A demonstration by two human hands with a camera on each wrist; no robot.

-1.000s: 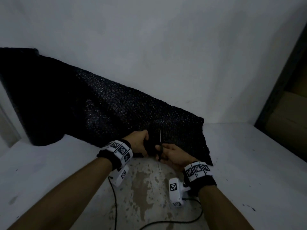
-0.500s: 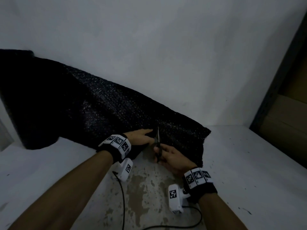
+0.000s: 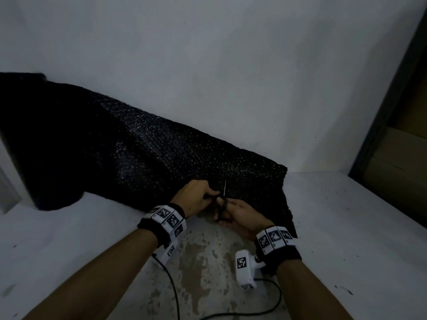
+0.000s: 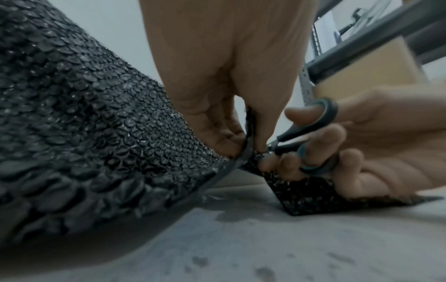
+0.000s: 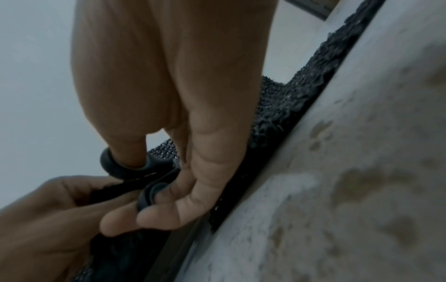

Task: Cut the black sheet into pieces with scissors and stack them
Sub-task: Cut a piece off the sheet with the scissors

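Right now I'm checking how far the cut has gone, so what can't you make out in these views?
- Cut length: head view, the black sheet is too dark to show a slit.
- Blades of the scissors: left wrist view, hidden behind the left hand.
- Sheet's left end: head view, cut off by the edge.
- Stacked pieces: none visible; the right hand fills the right wrist view.

dim white wall [image 3: 208,65]; stained white surface [image 3: 203,262]; cardboard [image 3: 397,162] right
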